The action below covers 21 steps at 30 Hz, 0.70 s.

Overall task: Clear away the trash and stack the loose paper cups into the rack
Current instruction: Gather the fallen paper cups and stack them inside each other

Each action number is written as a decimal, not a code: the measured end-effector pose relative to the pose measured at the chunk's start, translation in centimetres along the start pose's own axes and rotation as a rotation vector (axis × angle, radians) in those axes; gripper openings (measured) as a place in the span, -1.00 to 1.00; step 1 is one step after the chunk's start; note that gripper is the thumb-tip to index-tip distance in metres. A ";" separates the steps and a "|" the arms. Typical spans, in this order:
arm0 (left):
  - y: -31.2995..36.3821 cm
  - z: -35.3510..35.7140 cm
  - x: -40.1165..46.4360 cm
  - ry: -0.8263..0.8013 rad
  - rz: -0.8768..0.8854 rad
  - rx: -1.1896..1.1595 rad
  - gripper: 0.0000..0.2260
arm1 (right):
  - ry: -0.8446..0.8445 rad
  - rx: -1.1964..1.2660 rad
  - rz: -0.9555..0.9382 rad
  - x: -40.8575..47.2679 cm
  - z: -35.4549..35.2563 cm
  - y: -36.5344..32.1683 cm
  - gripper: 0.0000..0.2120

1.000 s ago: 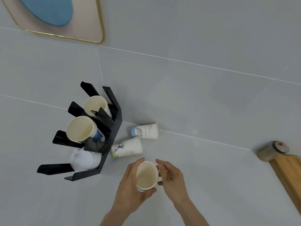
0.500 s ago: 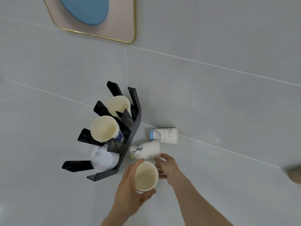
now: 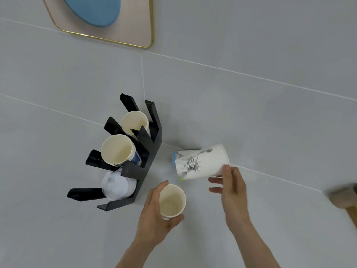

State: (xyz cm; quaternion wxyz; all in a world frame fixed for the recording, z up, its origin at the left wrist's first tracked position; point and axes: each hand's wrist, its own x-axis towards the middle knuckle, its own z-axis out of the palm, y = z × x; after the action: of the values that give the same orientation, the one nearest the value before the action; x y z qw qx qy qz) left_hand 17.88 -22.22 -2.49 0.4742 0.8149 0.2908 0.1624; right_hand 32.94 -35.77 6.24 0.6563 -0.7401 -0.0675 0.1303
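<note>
A black slotted rack point(image 3: 153, 144) stands on the grey surface, left of centre. Two stacks of paper cups point(image 3: 117, 149) point(image 3: 135, 121) sit in it, with white lids point(image 3: 117, 187) in a lower slot. My left hand point(image 3: 152, 215) grips an upright, empty paper cup point(image 3: 172, 202) just right of the rack's near end. My right hand point(image 3: 231, 188) holds a printed paper cup point(image 3: 201, 164) by its rim, tipped on its side above the surface. A blue-banded cup point(image 3: 174, 158) lies behind it, mostly hidden.
A pink tray with a gold rim point(image 3: 135, 33) holding a blue plate point(image 3: 92, 10) lies at the top left. A blurred brown wooden object point(image 3: 344, 195) sits at the right edge. Grey tiled surface stretches all around.
My right hand left the upright cup, reached to the printed cup lying beside the rack and picked it up by the rim. My left hand kept its cup.
</note>
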 end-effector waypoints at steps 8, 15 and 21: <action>1.3 1.4 0.1 -0.105 -0.004 -0.125 0.16 | -0.219 -0.679 -0.621 -4.2 -3.6 2.3 -0.76; 1.4 1.3 -0.6 -0.081 0.006 -0.202 0.14 | -0.350 -0.536 -0.266 -5.1 -2.0 4.6 -0.44; 1.1 1.6 -0.2 -0.059 0.020 -0.150 0.04 | -0.344 -0.273 0.101 -3.7 0.9 5.7 -0.63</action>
State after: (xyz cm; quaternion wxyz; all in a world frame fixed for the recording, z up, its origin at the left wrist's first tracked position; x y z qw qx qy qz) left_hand 18.91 -23.85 -2.30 0.5405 0.7846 0.2554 0.1643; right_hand 28.70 -36.64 0.91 0.5215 -0.7914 -0.1586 0.2769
